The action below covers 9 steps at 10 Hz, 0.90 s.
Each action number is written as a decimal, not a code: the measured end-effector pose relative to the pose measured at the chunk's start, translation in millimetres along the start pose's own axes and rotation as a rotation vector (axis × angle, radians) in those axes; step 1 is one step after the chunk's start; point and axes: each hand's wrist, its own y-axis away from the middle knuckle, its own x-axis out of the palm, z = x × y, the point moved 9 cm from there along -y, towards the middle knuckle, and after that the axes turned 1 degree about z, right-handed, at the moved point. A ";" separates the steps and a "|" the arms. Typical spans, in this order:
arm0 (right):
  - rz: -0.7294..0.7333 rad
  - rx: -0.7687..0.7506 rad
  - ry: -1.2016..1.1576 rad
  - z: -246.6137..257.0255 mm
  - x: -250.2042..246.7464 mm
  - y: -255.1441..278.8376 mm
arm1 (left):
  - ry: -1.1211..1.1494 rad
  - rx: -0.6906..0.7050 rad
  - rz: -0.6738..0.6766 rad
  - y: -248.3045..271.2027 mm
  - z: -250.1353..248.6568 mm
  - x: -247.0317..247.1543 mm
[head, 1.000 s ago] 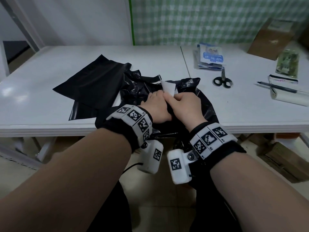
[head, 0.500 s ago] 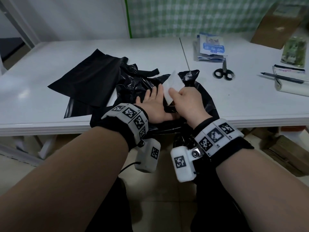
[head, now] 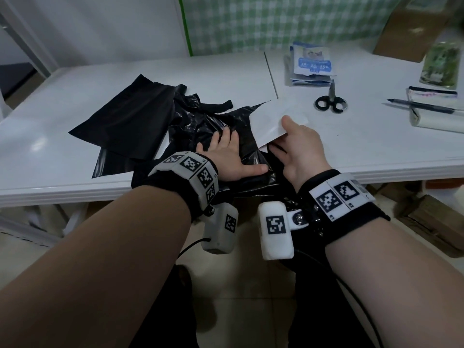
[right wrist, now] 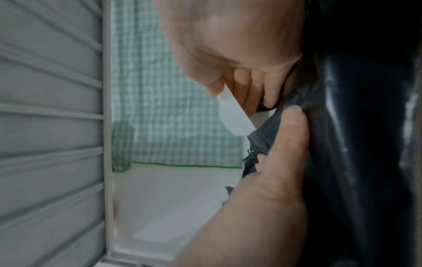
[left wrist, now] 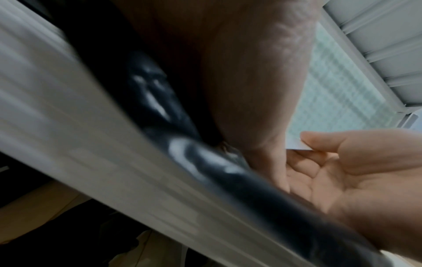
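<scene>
A crumpled black plastic bag [head: 200, 121] lies at the front edge of the white table [head: 62, 189] and hangs over it. My left hand [head: 226, 151] presses flat on the bag with straight fingers and the thumb spread to the right. My right hand [head: 288, 129] pinches the near edge of a white sheet [head: 273, 116] between thumb and fingers and holds it tilted just above the bag's right side. The right wrist view shows the white sheet [right wrist: 235, 115] edge-on under my thumb, next to the black bag [right wrist: 365, 126]. In the left wrist view the right hand [left wrist: 342, 162] holds the sheet's corner [left wrist: 294, 144].
Flat black bags [head: 125, 121] lie left of the crumpled one. Right of the hands are scissors [head: 331, 102], blue packets [head: 311, 64], a pen [head: 421, 106], a white roll [head: 437, 121], a green packet [head: 443, 64] and a cardboard box [head: 411, 28]. Boxes sit on the floor at right.
My left hand has uncurled and now lies flat on the bag. My right hand has drawn the white sheet up and to the right, so more of it shows.
</scene>
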 end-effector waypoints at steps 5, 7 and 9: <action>-0.141 0.047 -0.268 0.3 -24.3 -0.9 | -0.023 -0.013 0.014 -1.5 1.3 1.5; -0.169 0.014 -0.259 13.9 -43.9 -6.8 | -0.040 -0.019 0.022 -2.2 1.6 0.9; -0.221 0.019 -0.259 17.7 -49.2 -0.7 | -0.023 -0.018 0.015 -3.3 1.8 1.1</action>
